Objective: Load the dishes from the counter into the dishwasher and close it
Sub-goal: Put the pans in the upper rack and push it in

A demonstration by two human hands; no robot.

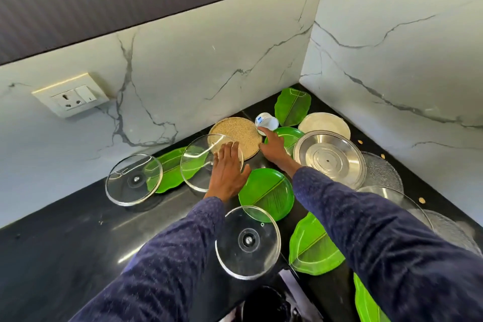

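Dishes crowd the corner of the black counter [65, 243]. My left hand [227, 168] lies flat with straight fingers on the right edge of a clear glass lid [201, 162], which overlaps a speckled beige plate [239, 131]. My right hand [273, 146] reaches past that plate, and its fingertips touch a small white cup [268, 121] lying on its side. It closes round nothing that I can see. A round green plate [266, 195] sits just below both hands. A steel plate [329, 161] lies right of my right wrist.
Two more glass lids [134, 179] [248, 242], several green leaf-shaped plates [292, 106] [313, 246], a cream plate [324, 123] and textured glass plates [381, 171] lie around. Marble walls meet behind them; a socket [70, 95] is on the left wall.
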